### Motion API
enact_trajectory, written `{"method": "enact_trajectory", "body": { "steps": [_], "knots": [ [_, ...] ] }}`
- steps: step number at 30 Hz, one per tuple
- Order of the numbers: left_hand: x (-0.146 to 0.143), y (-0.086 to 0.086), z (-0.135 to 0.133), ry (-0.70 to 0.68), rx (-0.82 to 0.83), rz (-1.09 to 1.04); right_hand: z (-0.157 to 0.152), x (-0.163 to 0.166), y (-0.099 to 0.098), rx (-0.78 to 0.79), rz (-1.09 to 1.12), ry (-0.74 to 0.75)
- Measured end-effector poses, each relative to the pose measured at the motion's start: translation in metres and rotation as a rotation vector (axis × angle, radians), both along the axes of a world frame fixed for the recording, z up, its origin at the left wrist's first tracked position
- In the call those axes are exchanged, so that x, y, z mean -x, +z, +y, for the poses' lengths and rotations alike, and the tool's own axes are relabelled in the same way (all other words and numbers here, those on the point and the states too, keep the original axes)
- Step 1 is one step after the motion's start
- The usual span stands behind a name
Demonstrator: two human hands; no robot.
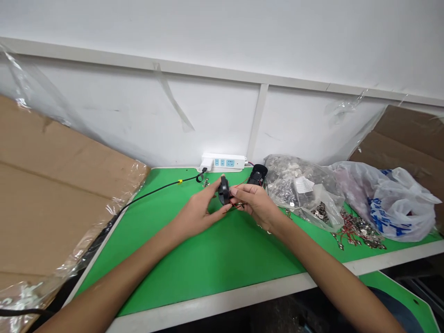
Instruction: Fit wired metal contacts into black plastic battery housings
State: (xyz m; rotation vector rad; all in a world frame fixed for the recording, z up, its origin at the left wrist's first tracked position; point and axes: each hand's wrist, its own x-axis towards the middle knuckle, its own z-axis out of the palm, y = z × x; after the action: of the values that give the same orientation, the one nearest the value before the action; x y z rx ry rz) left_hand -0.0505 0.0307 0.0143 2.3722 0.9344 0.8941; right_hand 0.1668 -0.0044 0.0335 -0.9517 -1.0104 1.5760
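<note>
Black plastic shows on the round part [224, 189] between the two hands — the left hand [198, 210] holds it between thumb and fingers, while the right hand [255, 203] has its fingertips drawn together against its right side, by thin wires [237, 205]; whether they pinch anything, I cannot tell — and just beyond the right hand lies another black part [258, 174]

Held part [224, 190] over tbl [215, 254], pwr strip [227, 162] behind, bags [287, 185] R.
</note>
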Motion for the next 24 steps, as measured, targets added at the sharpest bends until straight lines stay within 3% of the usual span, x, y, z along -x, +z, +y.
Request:
{"method": "enact_trajectory", "body": {
  "steps": [3, 5, 9, 12, 19, 24],
  "knots": [
    [-0.002, -0.007, 0.001, -0.005, 0.031, -0.151, -0.003, -0.008, 0.014, -0.073, -0.131, 0.043],
    [-0.006, -0.010, 0.002, 0.019, 0.126, -0.315, -0.004, -0.011, 0.018, -0.141, -0.232, -0.018],
    [-0.019, -0.008, 0.002, 0.022, 0.403, -0.508, -0.004, -0.006, 0.008, -0.345, -0.429, -0.172],
    [-0.027, -0.004, -0.005, -0.017, 0.513, -0.520, -0.007, -0.001, 0.001, -0.532, -0.520, -0.115],
    [-0.028, -0.009, -0.025, -0.032, 0.512, -0.511, -0.017, -0.007, 0.006, -0.639, -0.726, 0.078],
    [-0.025, -0.010, -0.026, -0.037, 0.515, -0.545, -0.022, -0.005, 0.006, -0.652, -0.879, 0.112]
  ]
}}
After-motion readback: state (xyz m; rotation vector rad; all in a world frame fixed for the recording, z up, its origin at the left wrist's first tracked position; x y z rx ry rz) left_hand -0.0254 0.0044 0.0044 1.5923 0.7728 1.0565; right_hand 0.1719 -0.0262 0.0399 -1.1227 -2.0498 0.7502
